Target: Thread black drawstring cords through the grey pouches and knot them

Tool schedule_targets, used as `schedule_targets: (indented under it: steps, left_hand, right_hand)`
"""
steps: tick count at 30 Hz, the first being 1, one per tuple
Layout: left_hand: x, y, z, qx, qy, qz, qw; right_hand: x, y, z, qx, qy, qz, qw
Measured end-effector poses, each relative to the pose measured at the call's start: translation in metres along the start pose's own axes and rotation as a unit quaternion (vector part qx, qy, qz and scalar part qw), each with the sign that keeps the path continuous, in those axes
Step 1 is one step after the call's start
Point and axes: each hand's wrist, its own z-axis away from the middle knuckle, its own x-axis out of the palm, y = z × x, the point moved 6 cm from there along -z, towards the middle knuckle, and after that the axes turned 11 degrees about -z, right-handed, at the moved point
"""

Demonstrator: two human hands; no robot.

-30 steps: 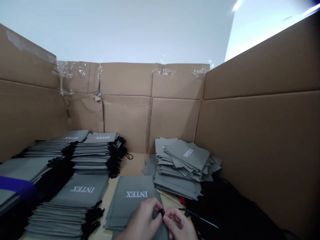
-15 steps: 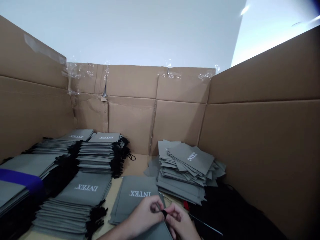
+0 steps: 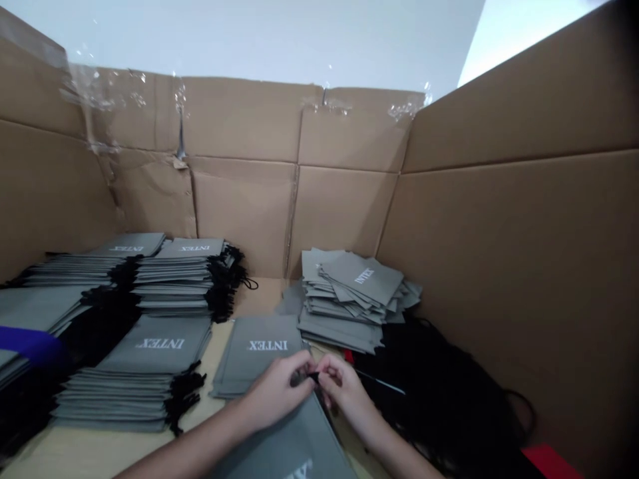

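Observation:
A grey drawstring pouch (image 3: 294,439) with white lettering lies in front of me, one upper corner under my fingers. At that corner my left hand (image 3: 277,391) is closed in a pinch on a short black cord (image 3: 313,377). Facing it, my right hand (image 3: 347,396) pinches the same cord, fingertips nearly touching the left ones. The cord's ends are hidden by the fingers. Just beyond my hands rests a small stack of grey INTEX pouches (image 3: 259,332). A thin metal rod (image 3: 382,382) with a red end (image 3: 348,356) lies right of my right hand.
Neat stacks of corded pouches (image 3: 170,279) stand at the left, one nearer stack (image 3: 144,346) among them. A purple band (image 3: 27,342) crosses another. An untidy pouch pile (image 3: 359,286) and a heap of black cords (image 3: 439,386) lie right. Cardboard walls (image 3: 239,193) surround the surface.
The view has tilted downward, so everything sits higher in the picture and more of both forearms shows. Both hands keep their pinch on the black cord at the pouch's corner.

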Motion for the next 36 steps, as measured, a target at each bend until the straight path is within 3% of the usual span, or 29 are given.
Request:
schedule_targets:
  steps: [6,11,17,22,27,32,36]
  left_hand:
    - [-0.001,0.005,0.003,-0.011,-0.013,0.036,0.999]
    - [-0.003,0.009,0.005,-0.016,-0.005,0.037,0.999]
    - [-0.004,0.014,0.008,-0.024,-0.003,-0.014,1.0]
    - [-0.004,0.018,0.009,-0.015,-0.002,-0.027,1.0]
    - [-0.005,0.02,0.011,-0.005,0.003,-0.067,0.998]
    - [-0.004,0.02,0.011,-0.003,0.005,-0.084,0.996]
    - [-0.003,0.02,0.013,-0.007,0.007,-0.09,0.996]
  right_hand:
    - [-0.001,-0.008,0.012,-0.014,0.059,0.026,0.998]
    - [-0.001,-0.02,0.022,-0.081,0.076,0.115,0.987]
    - [-0.001,-0.018,0.021,-0.053,0.109,0.068,0.99]
    - [-0.003,-0.017,0.025,-0.077,0.134,0.075,0.985]
    - [0.0,-0.027,0.031,-0.132,0.128,0.147,0.972]
    - [0.006,-0.044,0.036,-0.216,0.087,0.262,0.937]
    - [0.007,-0.045,0.037,-0.208,0.086,0.261,0.939]
